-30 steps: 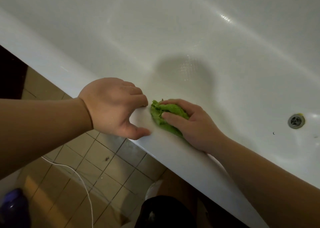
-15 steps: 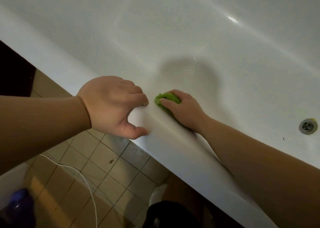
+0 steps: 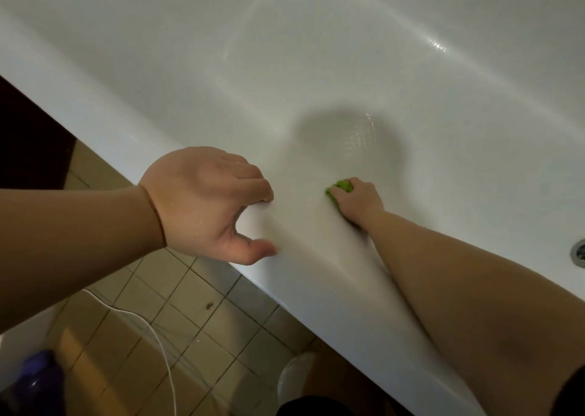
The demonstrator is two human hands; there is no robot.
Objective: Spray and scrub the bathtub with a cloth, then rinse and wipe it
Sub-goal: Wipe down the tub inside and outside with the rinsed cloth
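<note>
— White rim of the bathtub (image 3: 104, 121): why does the left hand (image 3: 205, 203) curl over it?

— It grips there to steady the person, probably. Further right, the right hand (image 3: 356, 200) clutches the green cloth (image 3: 340, 189) against the inner wall, for scrubbing.

Showing no readable text, label, brand, number or sign anywhere; nothing legible appearing on any surface in view.
</note>
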